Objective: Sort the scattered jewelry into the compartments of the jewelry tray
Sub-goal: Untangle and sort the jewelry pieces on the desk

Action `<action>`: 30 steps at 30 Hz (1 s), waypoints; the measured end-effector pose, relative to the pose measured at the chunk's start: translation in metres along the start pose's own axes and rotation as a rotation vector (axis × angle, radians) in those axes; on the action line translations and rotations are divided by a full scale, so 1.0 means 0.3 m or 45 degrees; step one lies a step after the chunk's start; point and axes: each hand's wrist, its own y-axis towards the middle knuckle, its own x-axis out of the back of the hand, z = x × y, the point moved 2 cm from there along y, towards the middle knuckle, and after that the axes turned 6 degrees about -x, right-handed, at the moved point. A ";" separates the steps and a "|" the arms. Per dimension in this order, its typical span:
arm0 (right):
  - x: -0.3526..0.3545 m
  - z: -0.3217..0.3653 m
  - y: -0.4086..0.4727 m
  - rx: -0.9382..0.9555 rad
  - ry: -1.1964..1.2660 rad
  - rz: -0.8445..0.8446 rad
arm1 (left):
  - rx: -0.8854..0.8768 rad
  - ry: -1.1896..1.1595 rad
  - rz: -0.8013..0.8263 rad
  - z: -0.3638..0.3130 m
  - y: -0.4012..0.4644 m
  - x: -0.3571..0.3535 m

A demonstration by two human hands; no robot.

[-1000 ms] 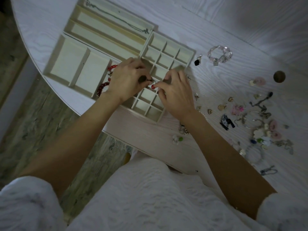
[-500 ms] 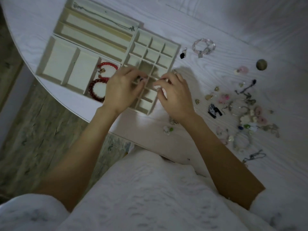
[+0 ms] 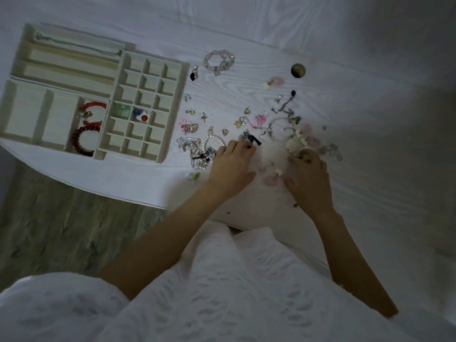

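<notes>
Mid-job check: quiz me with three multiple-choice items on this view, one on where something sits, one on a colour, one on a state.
1. Where does the pink bead bracelet lie?
A. in the tray
B. on the table beyond the tray's right edge
C. in the left hand

2. What colour are the bracelets in the tray's large near compartment?
A. red
B. blue
C. white

3. How is the jewelry tray filled?
A. every small cell full
B. nothing in it
C. most small cells bare

Key:
1 B, it rests on the white table, clear of the tray.
2 A, both bead rings look red.
3 C, only two small cells, one green, one blue and red, hold anything.
</notes>
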 end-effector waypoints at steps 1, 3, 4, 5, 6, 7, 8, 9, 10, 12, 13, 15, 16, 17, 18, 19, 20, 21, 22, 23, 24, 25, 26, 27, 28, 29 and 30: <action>-0.004 -0.010 -0.004 0.063 0.045 -0.006 | 0.007 0.034 0.012 0.000 0.001 -0.012; -0.012 -0.029 -0.010 0.232 0.135 -0.035 | 0.009 0.067 0.025 0.003 -0.005 -0.031; -0.013 -0.035 -0.012 0.306 0.187 -0.029 | 0.005 0.074 0.030 0.003 -0.009 -0.037; -0.008 -0.034 -0.011 0.364 0.228 -0.018 | 0.001 0.074 0.031 0.007 -0.013 -0.041; 0.000 -0.031 -0.009 0.402 0.257 -0.021 | -0.003 0.066 0.022 0.012 -0.015 -0.042; 0.015 -0.033 -0.004 0.416 0.274 -0.050 | -0.006 0.057 0.007 0.013 -0.013 -0.039; 0.028 -0.034 0.005 0.404 0.285 -0.100 | -0.005 0.044 -0.005 0.017 -0.012 -0.036; 0.042 -0.040 0.018 0.367 0.294 -0.164 | 0.001 0.036 -0.010 0.015 -0.007 -0.032; 0.053 -0.046 0.035 0.310 0.297 -0.224 | 0.014 0.036 -0.009 0.013 -0.001 -0.027; 0.063 -0.049 0.075 0.221 0.290 -0.281 | 0.040 0.066 -0.052 0.002 0.021 -0.011; 0.059 -0.045 0.093 0.214 0.276 -0.280 | 0.031 0.083 -0.094 -0.006 0.034 0.001; 0.054 -0.035 0.117 0.231 0.234 -0.261 | -0.050 0.102 -0.161 -0.031 0.068 0.014; 0.053 -0.028 0.122 0.232 0.206 -0.231 | -0.124 0.116 -0.166 -0.046 0.088 0.015; 0.053 -0.022 0.126 0.239 0.182 -0.210 | -0.203 0.128 -0.150 -0.064 0.108 0.016; 0.052 -0.017 0.126 0.251 0.166 -0.197 | -0.277 0.143 -0.136 -0.080 0.126 0.015; 0.049 -0.012 0.125 0.281 0.152 -0.208 | -0.329 0.156 -0.127 -0.091 0.142 0.015; 0.044 -0.004 0.122 0.311 0.133 -0.216 | -0.355 0.161 -0.128 -0.094 0.153 0.013; 0.032 0.003 0.119 0.347 0.115 -0.227 | -0.364 0.159 -0.123 -0.091 0.163 0.011; 0.021 0.012 0.116 0.367 0.101 -0.228 | -0.370 0.152 -0.121 -0.086 0.169 0.008; 0.005 0.021 0.114 0.370 0.099 -0.222 | -0.374 0.150 -0.117 -0.081 0.175 0.008; -0.006 0.030 0.110 0.346 0.100 -0.206 | -0.377 0.160 -0.118 -0.074 0.179 0.008; -0.018 0.036 0.108 0.320 0.101 -0.196 | -0.377 0.166 -0.111 -0.068 0.179 0.010; -0.024 0.040 0.106 0.294 0.101 -0.190 | -0.384 0.166 -0.114 -0.064 0.179 0.008; -0.030 0.045 0.109 0.279 0.102 -0.206 | -0.398 0.162 -0.127 -0.057 0.177 0.005; -0.034 0.047 0.113 0.254 0.110 -0.212 | -0.408 0.151 -0.173 -0.050 0.175 0.002; -0.037 0.049 0.121 0.221 0.138 -0.205 | -0.406 0.129 -0.216 -0.046 0.173 0.004; -0.033 0.053 0.126 0.182 0.185 -0.186 | -0.402 0.111 -0.240 -0.044 0.170 0.007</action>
